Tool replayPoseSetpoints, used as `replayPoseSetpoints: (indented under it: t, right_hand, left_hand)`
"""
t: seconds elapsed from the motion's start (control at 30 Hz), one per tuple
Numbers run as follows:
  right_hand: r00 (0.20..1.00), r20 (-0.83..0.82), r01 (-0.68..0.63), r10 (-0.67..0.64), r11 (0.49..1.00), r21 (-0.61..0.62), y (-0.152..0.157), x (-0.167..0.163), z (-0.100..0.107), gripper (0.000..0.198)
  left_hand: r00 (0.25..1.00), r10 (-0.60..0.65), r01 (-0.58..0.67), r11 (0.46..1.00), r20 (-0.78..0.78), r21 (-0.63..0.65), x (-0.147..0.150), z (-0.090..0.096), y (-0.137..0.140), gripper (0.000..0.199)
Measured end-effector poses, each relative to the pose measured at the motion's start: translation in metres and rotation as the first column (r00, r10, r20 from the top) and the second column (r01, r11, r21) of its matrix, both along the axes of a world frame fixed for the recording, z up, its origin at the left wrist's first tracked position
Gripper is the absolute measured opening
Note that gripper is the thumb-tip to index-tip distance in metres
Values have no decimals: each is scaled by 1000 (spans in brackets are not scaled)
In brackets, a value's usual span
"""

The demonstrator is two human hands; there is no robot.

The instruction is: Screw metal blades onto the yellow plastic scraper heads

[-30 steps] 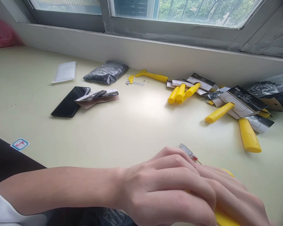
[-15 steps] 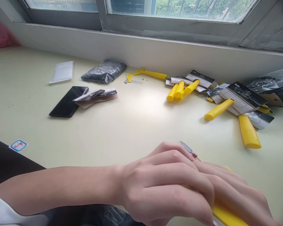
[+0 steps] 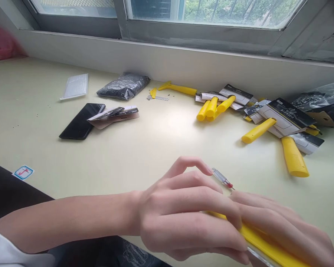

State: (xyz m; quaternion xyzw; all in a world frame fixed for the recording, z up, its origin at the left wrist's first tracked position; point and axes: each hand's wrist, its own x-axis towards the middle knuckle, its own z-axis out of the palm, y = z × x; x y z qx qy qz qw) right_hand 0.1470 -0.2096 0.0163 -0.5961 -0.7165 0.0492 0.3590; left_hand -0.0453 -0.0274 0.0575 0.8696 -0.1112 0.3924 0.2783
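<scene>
My left hand (image 3: 189, 207) reaches in from the left, fingers bent over a yellow scraper (image 3: 267, 243) with a clear strip along its near edge. One far finger is lifted and curled, its tip close to a small screwdriver (image 3: 222, 177) with a clear handle and red collar. From the lower right my right hand (image 3: 284, 218) wraps over the far side of the same scraper. The two hands meet above it and hide much of its length. The screwdriver lies on the table, its shaft end partly behind my right hand.
Yellow-handled tools in card sleeves (image 3: 284, 116) lie at the right, more (image 3: 211, 105) at the back. A phone (image 3: 80, 122), folded cards (image 3: 114, 115), a bagged dark pack (image 3: 124, 86), a white packet (image 3: 75, 87) and a loose yellow tool (image 3: 180, 89) with small metal parts also lie there.
My left hand has shifted slightly left, and its far finger has lifted and curled toward the screwdriver. My right hand has moved a little rightward. More of the yellow scraper shows between them.
</scene>
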Motion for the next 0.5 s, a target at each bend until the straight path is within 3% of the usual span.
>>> replayPoseSetpoints:
  t: [0.17,0.37,0.43,0.5]
  right_hand:
    - [999,30,-23,24,999,-23,3,-4,0,32]
    - [992,-127,0,-8,998,-57,10,-9,3,27]
    - [971,-235,14,-41,993,-117,11,-10,5,21]
    - [927,-334,78,-170,959,-272,14,-12,10,16]
  left_hand:
    - [999,-19,20,1000,-34,18,-2,-4,0,30]
    - [983,-68,76,996,171,-43,13,-17,-1,16]
    - [976,-85,109,988,198,-113,18,-18,-1,17]
    - [980,-104,145,957,167,-252,21,-17,-1,22]
